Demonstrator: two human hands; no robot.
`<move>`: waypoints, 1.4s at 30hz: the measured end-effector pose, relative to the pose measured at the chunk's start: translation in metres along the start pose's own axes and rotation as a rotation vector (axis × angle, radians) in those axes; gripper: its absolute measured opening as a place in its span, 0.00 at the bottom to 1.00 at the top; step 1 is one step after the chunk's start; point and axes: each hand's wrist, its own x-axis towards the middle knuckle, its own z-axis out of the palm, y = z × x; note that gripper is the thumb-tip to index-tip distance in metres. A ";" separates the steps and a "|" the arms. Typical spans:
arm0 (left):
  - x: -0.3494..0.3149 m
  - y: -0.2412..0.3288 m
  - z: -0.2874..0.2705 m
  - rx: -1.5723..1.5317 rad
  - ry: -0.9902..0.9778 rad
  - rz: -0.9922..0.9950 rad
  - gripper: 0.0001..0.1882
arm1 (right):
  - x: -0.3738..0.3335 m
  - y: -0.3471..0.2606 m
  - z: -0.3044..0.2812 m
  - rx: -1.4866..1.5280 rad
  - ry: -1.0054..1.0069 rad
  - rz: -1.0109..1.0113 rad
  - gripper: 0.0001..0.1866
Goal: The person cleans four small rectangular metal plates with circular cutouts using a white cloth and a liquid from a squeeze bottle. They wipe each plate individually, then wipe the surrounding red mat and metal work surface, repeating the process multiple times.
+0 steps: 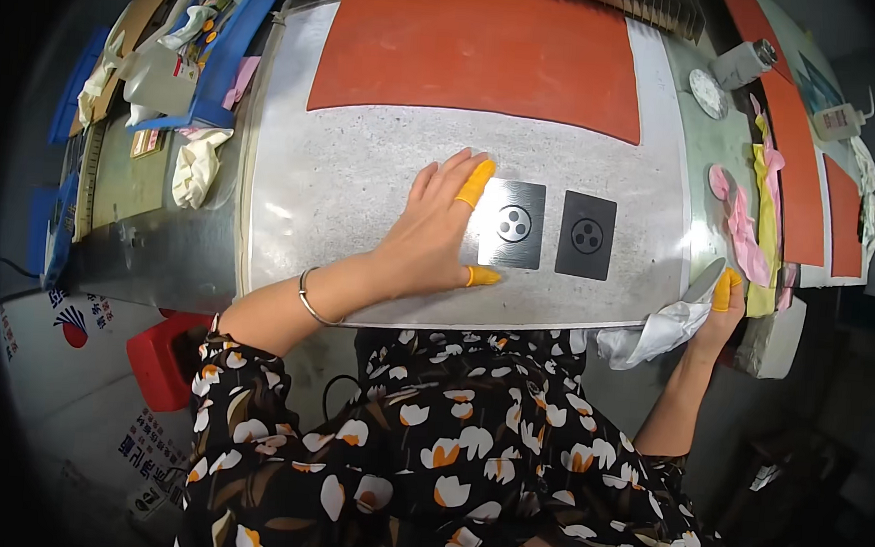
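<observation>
A silver brushed-metal plate [510, 250] lies on the grey work surface [363, 179], marked with a dark ring around three dots. My left hand [433, 221] spreads beside its left edge, with yellow finger cots on thumb and forefinger. Those two fingertips lie close to the plate's left corners; whether they touch it I cannot tell. Just to the right lies a black plate [585, 260] of like shape and marking. At the right edge of the surface, my right hand [720, 309], also wearing yellow finger cots, pinches a white cloth [654, 337] that droops over the front edge.
An orange-red mat [481, 61] covers the far part of the surface. On the left stand a blue tray [219, 85] with a bottle and small items, and a crumpled cream cloth [200, 167]. Pink and yellow strips [751, 228], a white bottle [741, 65] and a round dish [708, 94] are right.
</observation>
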 end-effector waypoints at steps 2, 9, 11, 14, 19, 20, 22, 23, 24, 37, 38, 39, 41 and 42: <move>0.004 0.002 0.003 0.035 0.007 0.042 0.57 | 0.002 -0.002 0.002 0.009 0.001 0.016 0.09; 0.002 0.006 0.011 -0.022 -0.042 -0.004 0.53 | -0.002 -0.023 0.021 -0.277 0.077 -0.039 0.09; 0.015 0.013 -0.007 -0.037 -0.137 0.040 0.51 | 0.005 -0.006 0.004 -0.295 0.048 -0.097 0.09; 0.016 0.001 -0.024 0.052 -0.056 0.132 0.51 | 0.000 -0.007 0.010 -0.246 0.058 -0.108 0.08; 0.022 -0.071 -0.154 0.244 0.309 -0.158 0.51 | 0.002 -0.005 0.004 -0.231 0.032 -0.134 0.08; 0.036 -0.099 -0.176 0.415 0.413 -0.169 0.47 | 0.000 -0.006 0.004 -0.230 0.058 -0.140 0.08; 0.058 -0.150 -0.220 0.707 0.347 -0.222 0.45 | 0.002 -0.001 0.006 -0.205 0.077 -0.135 0.08; 0.071 -0.166 -0.238 0.784 0.259 -0.262 0.48 | 0.004 0.000 0.008 -0.167 0.067 -0.117 0.08; 0.081 -0.180 -0.250 0.825 0.195 -0.283 0.46 | 0.004 -0.001 0.012 -0.128 0.054 -0.096 0.08; 0.193 -0.237 -0.245 0.742 -0.009 -0.064 0.31 | -0.008 -0.012 0.006 -0.279 0.159 0.024 0.10; 0.188 -0.231 -0.252 0.591 -0.055 -0.070 0.37 | -0.006 -0.015 0.007 -0.408 0.157 -0.001 0.10; 0.175 -0.256 -0.258 0.469 0.005 -0.027 0.43 | -0.004 -0.019 0.016 -0.313 0.142 -0.025 0.10; 0.159 -0.238 -0.260 0.492 0.020 -0.022 0.48 | 0.004 -0.016 0.019 -0.219 0.079 -0.011 0.10; 0.153 -0.229 -0.259 0.460 0.044 -0.121 0.47 | 0.004 -0.015 0.021 -0.181 0.087 0.011 0.09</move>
